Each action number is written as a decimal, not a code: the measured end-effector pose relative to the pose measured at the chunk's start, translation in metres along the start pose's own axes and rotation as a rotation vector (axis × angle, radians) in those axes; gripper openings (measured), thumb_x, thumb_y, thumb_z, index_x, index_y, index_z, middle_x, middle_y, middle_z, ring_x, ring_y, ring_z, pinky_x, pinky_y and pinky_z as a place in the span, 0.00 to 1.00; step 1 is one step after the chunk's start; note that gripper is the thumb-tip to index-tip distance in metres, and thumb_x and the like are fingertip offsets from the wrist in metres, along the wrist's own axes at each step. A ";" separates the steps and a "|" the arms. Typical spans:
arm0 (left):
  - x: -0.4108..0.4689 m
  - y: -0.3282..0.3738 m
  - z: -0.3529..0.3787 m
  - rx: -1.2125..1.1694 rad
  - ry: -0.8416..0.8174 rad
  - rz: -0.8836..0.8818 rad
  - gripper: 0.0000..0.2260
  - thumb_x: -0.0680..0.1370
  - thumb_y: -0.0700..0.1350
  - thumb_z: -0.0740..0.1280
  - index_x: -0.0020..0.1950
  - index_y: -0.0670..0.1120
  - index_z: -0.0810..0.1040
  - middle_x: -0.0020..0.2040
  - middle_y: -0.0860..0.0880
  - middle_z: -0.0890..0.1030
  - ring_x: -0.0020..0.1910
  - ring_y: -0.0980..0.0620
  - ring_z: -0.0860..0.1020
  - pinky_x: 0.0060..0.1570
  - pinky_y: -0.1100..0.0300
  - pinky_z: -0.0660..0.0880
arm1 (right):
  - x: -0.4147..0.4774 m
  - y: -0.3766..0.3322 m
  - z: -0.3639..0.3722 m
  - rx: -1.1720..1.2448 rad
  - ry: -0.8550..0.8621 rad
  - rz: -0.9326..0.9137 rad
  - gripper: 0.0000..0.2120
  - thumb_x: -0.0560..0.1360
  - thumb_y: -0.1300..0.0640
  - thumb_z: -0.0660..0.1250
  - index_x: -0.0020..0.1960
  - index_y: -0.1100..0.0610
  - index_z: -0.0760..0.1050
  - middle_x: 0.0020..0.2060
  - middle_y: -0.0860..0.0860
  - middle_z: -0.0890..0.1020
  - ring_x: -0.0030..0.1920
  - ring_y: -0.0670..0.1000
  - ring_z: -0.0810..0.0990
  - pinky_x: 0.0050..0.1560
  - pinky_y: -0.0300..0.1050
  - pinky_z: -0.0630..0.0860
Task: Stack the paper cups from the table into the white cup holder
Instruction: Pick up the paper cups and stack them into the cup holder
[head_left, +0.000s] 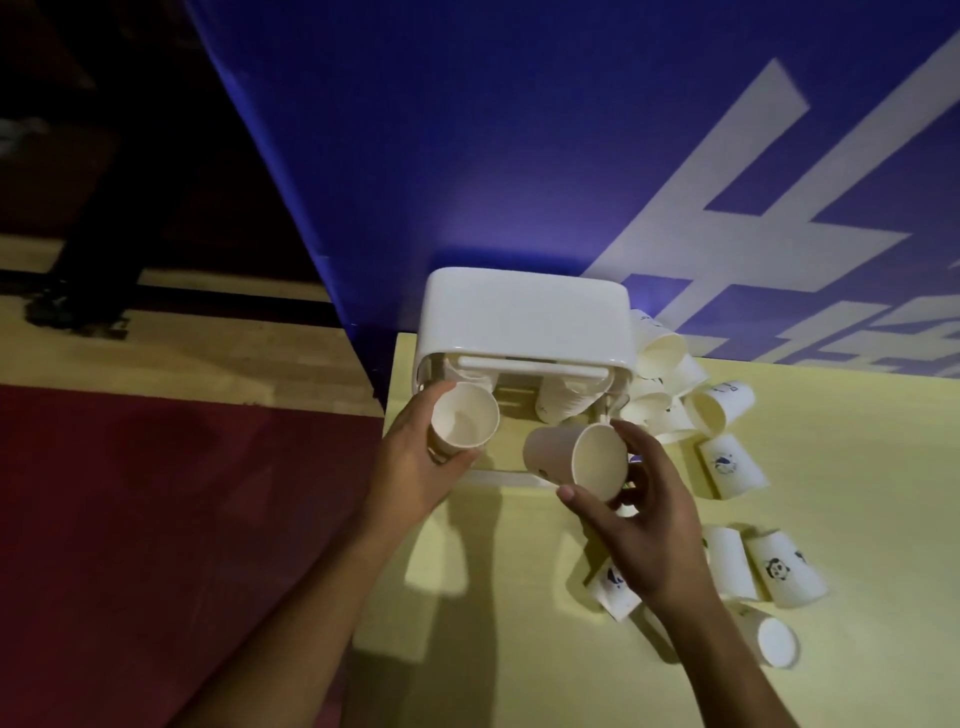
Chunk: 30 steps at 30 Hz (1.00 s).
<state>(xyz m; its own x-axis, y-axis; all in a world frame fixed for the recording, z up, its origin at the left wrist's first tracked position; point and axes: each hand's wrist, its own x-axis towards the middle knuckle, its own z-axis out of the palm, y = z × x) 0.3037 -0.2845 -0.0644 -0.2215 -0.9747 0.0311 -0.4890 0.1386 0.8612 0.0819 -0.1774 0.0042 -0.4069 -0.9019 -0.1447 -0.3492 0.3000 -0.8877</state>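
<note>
Right, near first: loose cups (784, 569) lie on their sides on the table (519, 675), near right, close by the right forearm. They'd roll easily, so a careless sweep could knock them off. The right hand (639, 519) grips the right cup (576, 460) by its rim end, fingers curled round it, just in front of the holder (524, 322). That cup's long axis runs roughly left-right, base to the left, mouth to the near right. It would need turning before it can nest, and if pushed in sideways I'd expect it to jam or crush. The left hand (415, 467) is wrapped round the left cup (465, 421) at the holder's left opening, mouth facing up and near, axis running away toward the holder. Thin paper, so too hard a squeeze would oval the rim and spoil nesting. The holder sits at the far left corner of the table, so a hard shove could slide it toward the edge. A stack (563, 402) shows in its right side; the inside is too dim to count. A pile (665, 374) of more cups leans just right of the holder.
</note>
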 end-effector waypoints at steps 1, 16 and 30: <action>0.002 -0.004 0.003 0.003 -0.014 -0.020 0.34 0.69 0.48 0.82 0.72 0.53 0.72 0.67 0.57 0.78 0.63 0.58 0.75 0.59 0.70 0.71 | 0.000 -0.001 0.001 -0.004 0.006 0.002 0.39 0.60 0.38 0.81 0.68 0.40 0.72 0.59 0.43 0.80 0.50 0.47 0.82 0.43 0.39 0.78; -0.001 -0.032 0.020 -0.057 -0.130 -0.171 0.35 0.62 0.62 0.80 0.66 0.63 0.73 0.64 0.53 0.80 0.62 0.50 0.80 0.58 0.42 0.80 | 0.020 -0.032 0.035 -0.075 -0.016 -0.189 0.35 0.67 0.45 0.82 0.68 0.43 0.70 0.60 0.37 0.78 0.53 0.44 0.80 0.45 0.33 0.76; -0.015 -0.035 -0.009 -0.180 -0.265 -0.281 0.41 0.71 0.47 0.78 0.78 0.65 0.61 0.67 0.57 0.78 0.66 0.56 0.78 0.63 0.46 0.78 | 0.051 0.011 0.116 -0.349 -0.218 -0.239 0.41 0.67 0.35 0.77 0.75 0.50 0.70 0.65 0.48 0.77 0.63 0.51 0.75 0.61 0.47 0.74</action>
<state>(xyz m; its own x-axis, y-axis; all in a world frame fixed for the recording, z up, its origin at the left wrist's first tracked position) 0.3316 -0.2762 -0.0910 -0.3216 -0.8879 -0.3288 -0.4117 -0.1816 0.8930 0.1549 -0.2563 -0.0637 -0.1066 -0.9914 -0.0757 -0.6891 0.1286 -0.7131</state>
